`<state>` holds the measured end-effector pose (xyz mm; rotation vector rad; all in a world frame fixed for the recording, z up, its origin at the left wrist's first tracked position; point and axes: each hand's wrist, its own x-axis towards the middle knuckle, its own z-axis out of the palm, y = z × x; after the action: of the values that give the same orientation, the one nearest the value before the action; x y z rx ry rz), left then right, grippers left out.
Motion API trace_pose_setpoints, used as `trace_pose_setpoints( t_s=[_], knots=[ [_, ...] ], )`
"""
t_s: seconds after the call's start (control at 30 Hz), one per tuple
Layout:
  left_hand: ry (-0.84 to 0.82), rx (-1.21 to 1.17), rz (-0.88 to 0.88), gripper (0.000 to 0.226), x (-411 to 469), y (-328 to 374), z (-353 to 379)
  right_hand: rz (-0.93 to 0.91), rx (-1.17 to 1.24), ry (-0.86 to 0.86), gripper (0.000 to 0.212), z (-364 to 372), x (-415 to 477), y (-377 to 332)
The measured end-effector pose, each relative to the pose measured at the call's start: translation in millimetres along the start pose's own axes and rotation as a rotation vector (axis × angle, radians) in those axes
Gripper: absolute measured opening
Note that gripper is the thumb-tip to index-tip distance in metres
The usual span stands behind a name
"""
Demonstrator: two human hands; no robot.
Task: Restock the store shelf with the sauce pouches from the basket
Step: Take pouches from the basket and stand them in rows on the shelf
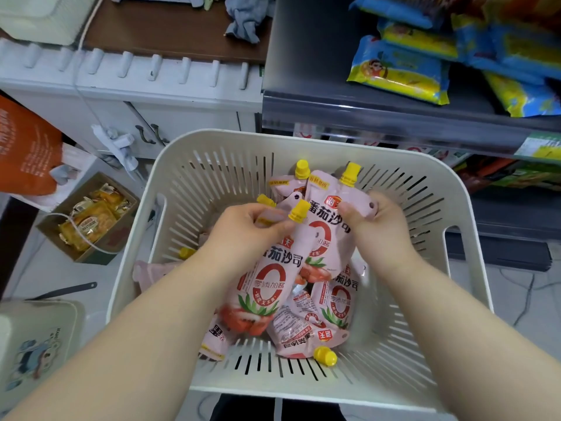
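Basket (473, 229), white, slotted walls, seen from above; its far rim lies just below the front lip of the shelf (364, 117) at upper right. Both hands are lowered inside the basket. Left hand (252, 226): fingers curled round the neck of the front pouch (267, 287), just under its yellow cap; the pouch is lifted upright and tilted, its lower end over the heap. Right hand (376, 220): thumb and fingers pinched on the upper right corner of the rear pouch (328, 217), which is overlapped by the front pouch. Two more capped tops are seen behind these. Loose pouches (300, 332) are left lying flat on the basket floor, massed at centre. Slotted floor is exposed along the near wall and at the right side; the right wall stands close to the right wrist. On the shelf, blue-and-yellow snack packets (397, 68) are piled toward the right, dark shelf surface showing at its left end. A cardboard box (91, 220) of packets is set on the floor left of the basket, below a white cabinet (182, 107).
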<state>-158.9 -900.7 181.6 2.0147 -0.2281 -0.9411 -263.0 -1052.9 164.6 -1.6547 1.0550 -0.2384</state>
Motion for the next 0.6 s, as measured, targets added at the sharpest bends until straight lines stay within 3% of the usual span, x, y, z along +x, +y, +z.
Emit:
trace_pose_setpoints(
  t_s=[0.13,0.23,0.3,0.37,0.43,0.53,0.6],
  knots=[
    [-0.135,0.054,-0.064,0.014,-3,-6,10,0.079,0.125,-0.01,0.011,-1,3,4],
    [-0.14,0.08,-0.086,0.012,0,-9,14,0.218,0.276,-0.085,0.009,1,3,8],
    [-0.171,0.145,-0.111,0.021,2,-13,14,0.274,0.309,-0.04,0.008,4,6,13],
    [-0.191,0.155,-0.116,0.02,3,-16,15,0.292,0.339,0.052,0.022,8,12,18],
    [-0.108,0.127,-0.059,0.008,3,-16,15,0.299,0.346,0.1,0.036,11,16,22],
    [0.138,-0.125,0.024,0.01,6,-14,11,0.3,0.365,0.095,0.017,12,18,30],
    [0.183,-0.338,-0.001,0.009,10,-12,6,0.316,0.428,0.067,0.009,10,16,29]
  ],
)
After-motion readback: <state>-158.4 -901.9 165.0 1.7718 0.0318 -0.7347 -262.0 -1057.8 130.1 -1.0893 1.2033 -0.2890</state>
